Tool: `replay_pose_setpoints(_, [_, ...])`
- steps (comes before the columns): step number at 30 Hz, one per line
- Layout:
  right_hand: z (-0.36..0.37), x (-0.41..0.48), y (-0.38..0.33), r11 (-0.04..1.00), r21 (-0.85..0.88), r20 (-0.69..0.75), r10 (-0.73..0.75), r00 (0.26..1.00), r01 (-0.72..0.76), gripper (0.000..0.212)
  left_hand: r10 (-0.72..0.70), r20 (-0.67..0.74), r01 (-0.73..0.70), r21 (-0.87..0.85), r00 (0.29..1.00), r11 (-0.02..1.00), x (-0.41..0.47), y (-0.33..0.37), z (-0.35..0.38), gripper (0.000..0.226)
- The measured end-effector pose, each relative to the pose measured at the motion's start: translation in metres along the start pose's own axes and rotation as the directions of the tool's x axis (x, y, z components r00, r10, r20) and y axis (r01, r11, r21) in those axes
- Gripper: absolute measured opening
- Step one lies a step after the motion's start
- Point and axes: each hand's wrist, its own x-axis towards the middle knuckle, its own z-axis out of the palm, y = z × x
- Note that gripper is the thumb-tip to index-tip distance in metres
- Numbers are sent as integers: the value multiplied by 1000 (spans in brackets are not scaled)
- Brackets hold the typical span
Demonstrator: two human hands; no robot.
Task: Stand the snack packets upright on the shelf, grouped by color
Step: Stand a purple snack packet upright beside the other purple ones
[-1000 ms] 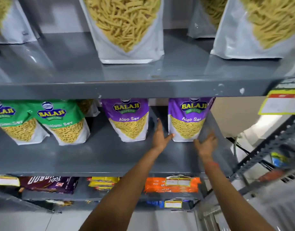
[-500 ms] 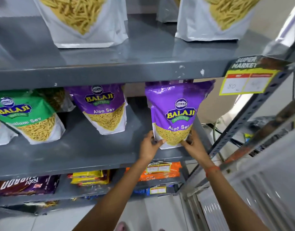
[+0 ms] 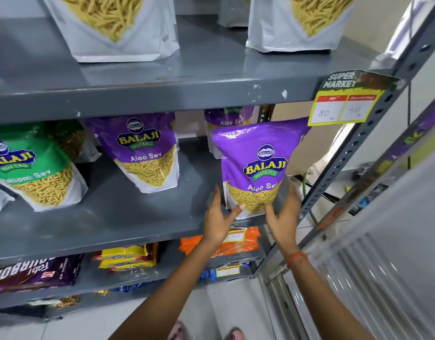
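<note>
A purple Aloo Sev packet [image 3: 258, 158] stands upright at the front right of the grey middle shelf [image 3: 113, 217]. My left hand [image 3: 218, 214] is at its lower left with fingers spread, thumb tip touching the packet's front. My right hand [image 3: 282, 212] is blurred at its lower right, fingers loose beside it. A second purple packet [image 3: 226, 119] stands right behind, mostly hidden. Another purple packet [image 3: 142, 153] stands further left, then a green packet [image 3: 32, 168] at the left.
White packets [image 3: 113, 28] stand on the upper shelf. A yellow price tag [image 3: 344, 104] hangs by the perforated post [image 3: 353, 148] at the right. The lower shelf holds an orange pack [image 3: 248, 239], yellow packs [image 3: 128, 256] and a dark purple pack [image 3: 32, 273].
Both hands drew a purple packet forward to the shelf's front right, then loosened their hold at its base. The view shifted right and closer.
</note>
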Motion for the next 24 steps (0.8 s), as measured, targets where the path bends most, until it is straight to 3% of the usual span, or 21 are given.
replay_pose_setpoints(2, [7, -20, -18, 985, -79, -210, -166, 964, 152, 63, 88, -95, -81, 78, 992, 994, -5, 3, -10, 86])
replay_pose_setpoints(4, [23, -35, -41, 939, -98, -263, -345, 901, 331, 49, 221, -185, -197, 140, 958, 970, -7, 5, -27, 83])
replay_pose_setpoints(7, [64, -45, -78, 867, -64, -172, -497, 851, 493, 39, 327, -285, -270, 222, 901, 937, 0, 1, -62, 79])
replay_pose_setpoints(10, [113, -41, -105, 859, -20, -56, -511, 858, 511, 37, 253, -419, -174, 217, 872, 960, 15, -13, -103, 88])
replay_pose_setpoints(13, [162, -24, -109, 922, -15, 119, -383, 916, 387, 45, 109, -496, -20, 181, 861, 983, 33, -36, -148, 100])
replay_pose_setpoints(16, [202, 3, -99, 992, -86, 264, -70, 962, 96, 68, -69, -424, 103, 58, 903, 993, 56, -56, -189, 111])
replay_pose_setpoints(18, [219, 17, -90, 992, -120, 371, 74, 926, -31, 71, -105, -290, 114, 13, 951, 993, 71, -65, -207, 90])
replay_pose_setpoints(20, [231, 25, -85, 992, -37, 472, 122, 873, -119, 64, -89, -214, 101, 50, 973, 994, 82, -73, -219, 60])
replay_pose_setpoints(24, [234, 21, -82, 976, 67, 514, 144, 846, -207, 59, -75, -226, 78, 6, 971, 997, 83, -81, -224, 29])
